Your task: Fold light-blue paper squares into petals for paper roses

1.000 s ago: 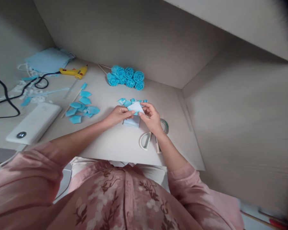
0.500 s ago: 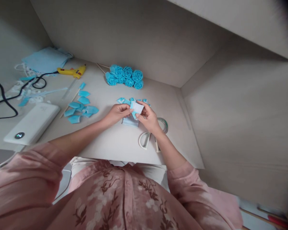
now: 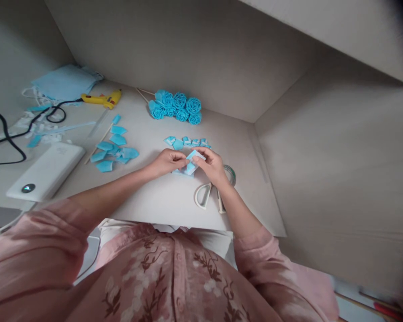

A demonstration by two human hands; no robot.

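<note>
Between my two hands is a small piece of blue and white mask fabric (image 3: pixel 192 163), partly folded. My left hand (image 3: pixel 169 162) pinches its left edge between thumb and fingers. On the other side, my right hand (image 3: pixel 212 166) grips it with the thumb laid across its face. Beneath my fingers another pale blue fabric piece (image 3: pixel 184 173) lies on the table, mostly covered. Just beyond my hands runs a row of small folded blue pieces (image 3: pixel 187 141). White-handled scissors (image 3: pixel 203 196) rest by my right wrist, partly hidden under it.
Several blue fabric roses (image 3: pixel 179 106) on sticks lie at the back. Cut blue petals (image 3: pixel 105 156) and a stick with a blue tip (image 3: pixel 116 119) are at left. Farther left are a yellow glue gun (image 3: pixel 104 99), a stack of masks (image 3: pixel 65 82) and a white power bank (image 3: pixel 47 172).
The fabric piece has been turned and folded between my fingers, showing more blue now. Both hands have shifted slightly down and to the right.
</note>
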